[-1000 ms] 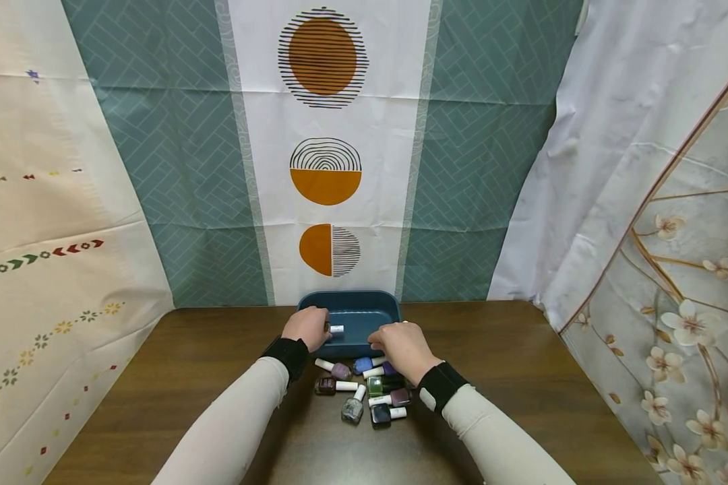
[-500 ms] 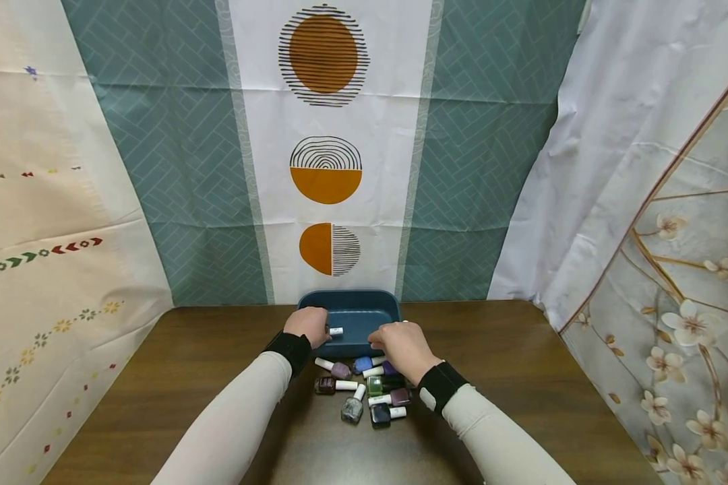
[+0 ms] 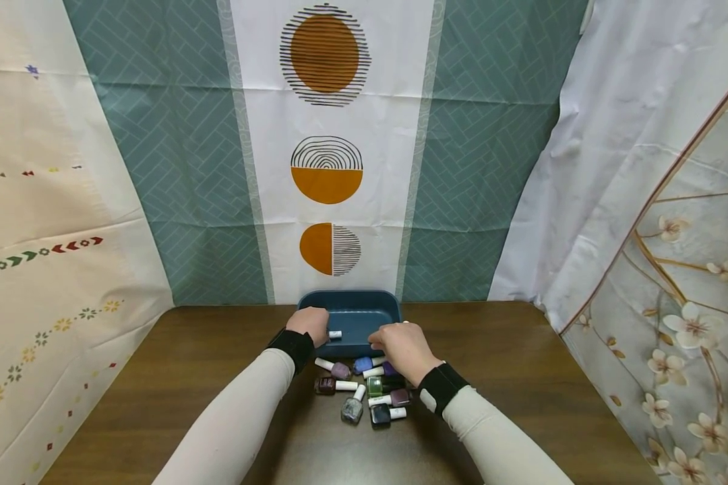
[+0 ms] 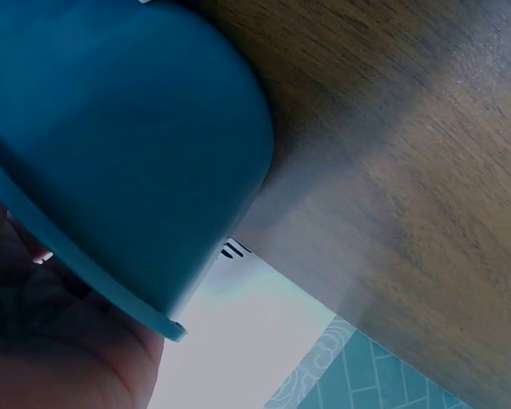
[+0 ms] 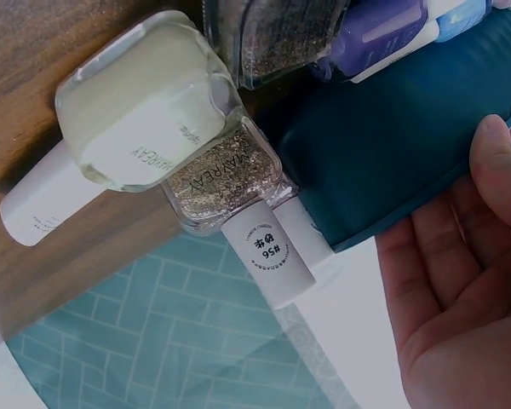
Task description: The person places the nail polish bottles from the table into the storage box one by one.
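In the head view my left hand [image 3: 309,323] reaches over the left end of a dark teal tray [image 3: 367,316]. It holds a nail polish bottle, whose white cap [image 3: 336,335] sticks out to the right; the bottle's body is hidden by the hand. My right hand [image 3: 403,347] grips the tray's front right edge. In the right wrist view the thumb [image 5: 494,149] lies against the outer wall and the fingers [image 5: 447,247] curl past the rim. Beside that wall lie a cream nail polish bottle [image 5: 140,102] and a glitter one [image 5: 230,170].
Several nail polish bottles lie before the tray, including a lilac one [image 3: 341,370], a dark red one [image 3: 325,386], a silver glitter one [image 3: 352,411], a black one [image 3: 380,415] and a green one [image 3: 374,386]. Behind the wooden table [image 3: 218,350] hangs a patterned cloth [image 3: 218,202].
My left hand has shifted slightly right, and the white cap it holds sits a little lower and nearer in the tray. The right hand stays in place.
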Available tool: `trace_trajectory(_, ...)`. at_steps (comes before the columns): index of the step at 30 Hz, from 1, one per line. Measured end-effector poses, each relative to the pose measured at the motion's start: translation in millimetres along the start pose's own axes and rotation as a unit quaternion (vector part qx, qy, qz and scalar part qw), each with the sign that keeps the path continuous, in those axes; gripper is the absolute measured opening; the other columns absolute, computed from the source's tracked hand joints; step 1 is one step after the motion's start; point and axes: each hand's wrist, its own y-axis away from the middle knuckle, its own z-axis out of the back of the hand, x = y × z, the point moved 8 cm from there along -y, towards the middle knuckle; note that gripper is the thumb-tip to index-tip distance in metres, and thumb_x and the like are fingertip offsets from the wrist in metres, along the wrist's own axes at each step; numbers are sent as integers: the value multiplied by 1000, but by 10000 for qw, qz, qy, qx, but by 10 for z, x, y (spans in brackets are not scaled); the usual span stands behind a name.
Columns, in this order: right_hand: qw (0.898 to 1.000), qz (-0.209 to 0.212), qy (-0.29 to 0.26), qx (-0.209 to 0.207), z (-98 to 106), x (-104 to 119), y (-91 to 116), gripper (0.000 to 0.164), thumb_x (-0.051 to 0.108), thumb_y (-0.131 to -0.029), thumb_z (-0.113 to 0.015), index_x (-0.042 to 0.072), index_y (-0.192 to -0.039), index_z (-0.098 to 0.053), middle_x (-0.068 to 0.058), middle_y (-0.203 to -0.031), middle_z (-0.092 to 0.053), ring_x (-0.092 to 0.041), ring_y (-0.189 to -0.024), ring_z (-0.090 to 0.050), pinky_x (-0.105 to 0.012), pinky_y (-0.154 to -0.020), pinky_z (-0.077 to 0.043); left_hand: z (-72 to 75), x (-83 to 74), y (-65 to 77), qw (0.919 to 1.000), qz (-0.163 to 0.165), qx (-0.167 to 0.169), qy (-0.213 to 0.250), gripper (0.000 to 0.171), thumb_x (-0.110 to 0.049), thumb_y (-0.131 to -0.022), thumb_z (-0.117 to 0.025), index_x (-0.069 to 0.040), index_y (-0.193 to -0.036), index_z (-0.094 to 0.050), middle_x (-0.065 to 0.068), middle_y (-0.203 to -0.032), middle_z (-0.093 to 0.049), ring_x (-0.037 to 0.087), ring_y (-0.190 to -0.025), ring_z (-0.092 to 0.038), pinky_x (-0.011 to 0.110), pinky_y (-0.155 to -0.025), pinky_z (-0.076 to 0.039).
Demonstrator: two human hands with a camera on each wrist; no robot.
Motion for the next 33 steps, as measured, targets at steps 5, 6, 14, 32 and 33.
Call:
trace_trajectory(5, 9999, 33, -159, -41, 13, -12, -5, 18, 9, -100, -82, 13, -116, -88, 2, -105, -84, -18, -98, -78, -43, -84, -63, 18, -9, -9, 9999, 47, 158, -17, 13, -5, -96, -83, -3, -84, -77, 5, -71, -67, 23, -69, -64, 44, -77, -63)
trace_trajectory(6, 9998, 27, -206, -37, 19, -15, -9, 18, 8, -99, -82, 13, -116, -88, 2, -105, -84, -19, -98, -78, -43, -84, -63, 3, 4, -33, 9998, 70, 190, -23, 13, -6, -96, -84, -3, -85, -77, 5, -71, -67, 22, -69, -64, 44, -78, -63)
trace_trajectory(14, 9994, -83, -348, 42, 38, -24, -11, 18, 6, -102, -79, 12, -117, -87, 0, -107, -84, -20, -101, -79, -45, -87, -63, -136, 92, -175, 9994, 149, 279, -103, 8, -8, -94, -86, -3, -91, -80, 6, -77, -71, 24, -72, -64, 47, -80, -63)
trace_trajectory(32, 9994, -29, -349, 42, 18, -24, -2, 17, 5, -101, -79, 13, -113, -88, 0, -104, -84, -18, -99, -79, -43, -84, -63, -133, 60, -152, 9987, 106, 438, -224, 13, -5, -97, -81, -5, -86, -75, 4, -72, -63, 23, -69, -59, 43, -76, -60)
trace_trajectory(33, 9994, -30, -343, 41, 13, -24, 0, 17, 5, -101, -79, 13, -114, -88, 0, -104, -84, -18, -99, -79, -43, -84, -63, -124, 50, -140, 9989, 82, 417, -207, 13, -5, -97, -81, -5, -85, -75, 4, -71, -63, 23, -69, -59, 42, -75, -59)
